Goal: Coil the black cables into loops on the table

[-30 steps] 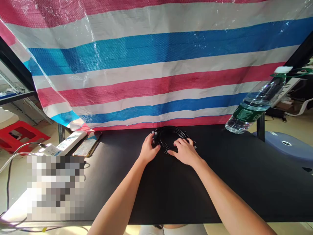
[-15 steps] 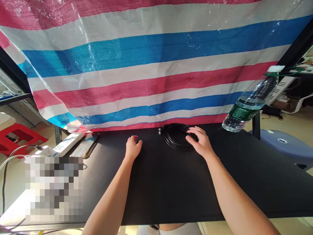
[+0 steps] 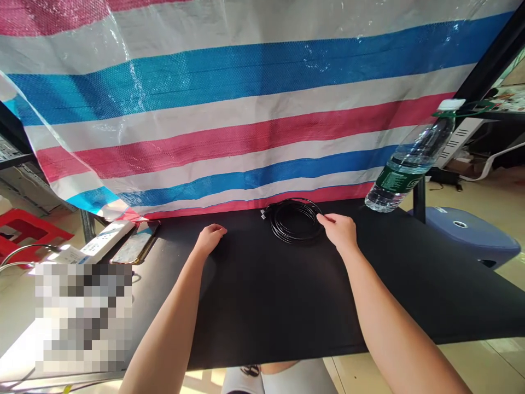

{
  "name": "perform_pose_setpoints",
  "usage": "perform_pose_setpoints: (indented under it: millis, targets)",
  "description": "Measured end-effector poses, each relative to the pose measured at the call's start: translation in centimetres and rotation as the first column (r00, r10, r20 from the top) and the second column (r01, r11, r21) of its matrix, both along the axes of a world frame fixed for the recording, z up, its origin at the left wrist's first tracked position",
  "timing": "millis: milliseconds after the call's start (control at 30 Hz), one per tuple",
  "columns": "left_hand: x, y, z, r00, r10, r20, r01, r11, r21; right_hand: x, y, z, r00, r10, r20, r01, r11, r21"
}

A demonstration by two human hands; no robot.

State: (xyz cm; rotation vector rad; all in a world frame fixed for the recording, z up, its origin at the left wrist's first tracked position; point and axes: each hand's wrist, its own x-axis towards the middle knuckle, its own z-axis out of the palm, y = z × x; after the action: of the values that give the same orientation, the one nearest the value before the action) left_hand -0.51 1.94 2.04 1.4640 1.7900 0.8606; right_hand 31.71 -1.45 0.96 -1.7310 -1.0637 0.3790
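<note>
A coiled black cable (image 3: 287, 236) with metal-tipped plugs at its left side lies on the black table (image 3: 270, 306), close to the striped sheet. At the coil's right edge, my right hand (image 3: 339, 230) pinches the cable between thumb and fingers. My left hand (image 3: 210, 239) rests on the table to the left of the coil, its fingers curled together and nothing visible in them.
Striped plastic sheeting (image 3: 262, 128) rises behind the table. A water bottle (image 3: 410, 164) leans at the back right. On the left are a phone (image 3: 135, 243), a white power strip (image 3: 106, 241) and a blurred patch. A blue stool (image 3: 471, 230) stands beyond the right edge.
My right hand has closed its fingers on the coil's right edge. My left hand has moved a little left and its fingers have drawn together. The view has shifted slightly.
</note>
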Motion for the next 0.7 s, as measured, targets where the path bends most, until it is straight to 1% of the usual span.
perform_pose_setpoints:
  millis: [67,133,200,267,333,400,467,500,567,667,700]
  targets:
    - [0.5,-0.1,0.1,0.996,0.012,-0.088,-0.011,1.0,0.007,-0.2,0.3,-0.3,0.975,0.022,-0.22,0.008,0.991,0.134]
    - [1.0,-0.3,-0.1,0.988,0.03,-0.151,-0.026,0.999,0.029,-0.7,0.4,-0.4,0.908,0.093,-0.409,0.004,0.973,0.23]
    - [1.5,-0.7,-0.5,0.982,0.058,-0.18,-0.046,0.996,0.071,-1.2,0.4,-0.3,0.853,0.184,-0.489,-0.034,0.953,0.3]
    - [1.9,-1.2,-1.0,0.985,0.07,-0.156,-0.047,0.988,0.147,-1.6,0.2,-0.1,0.833,0.248,-0.495,-0.071,0.935,0.349]
    - [2.3,-1.8,-1.4,0.997,0.02,-0.075,-0.001,0.968,0.251,-1.9,-0.1,0.1,0.831,0.276,-0.482,-0.087,0.922,0.377]
    - [3.0,-2.4,-1.7,0.994,-0.106,0.023,0.091,0.931,0.354,-2.1,-0.3,0.3,0.839,0.302,-0.453,-0.109,0.908,0.404]
    - [4.0,-3.0,-1.9,0.968,-0.235,0.091,0.176,0.888,0.424,-2.4,-0.6,0.4,0.841,0.348,-0.414,-0.157,0.89,0.429]
    - [4.6,-3.2,-2.0,0.955,-0.269,0.123,0.191,0.879,0.438,-2.6,-0.8,0.4,0.837,0.377,-0.398,-0.19,0.88,0.435]
    - [5.7,-3.5,-2.0,0.939,-0.281,0.197,0.173,0.884,0.435,-3.1,-1.0,0.5,0.816,0.439,-0.375,-0.266,0.862,0.431]
    - [6.8,-3.6,-2.0,0.916,-0.25,0.315,0.124,0.921,0.37,-3.2,-1.1,0.3,0.786,0.521,-0.333,-0.382,0.833,0.401]
    - [6.8,-3.5,-1.9,0.907,-0.229,0.352,0.1,0.932,0.348,-3.0,-1.0,0.2,0.788,0.534,-0.306,-0.405,0.824,0.396]
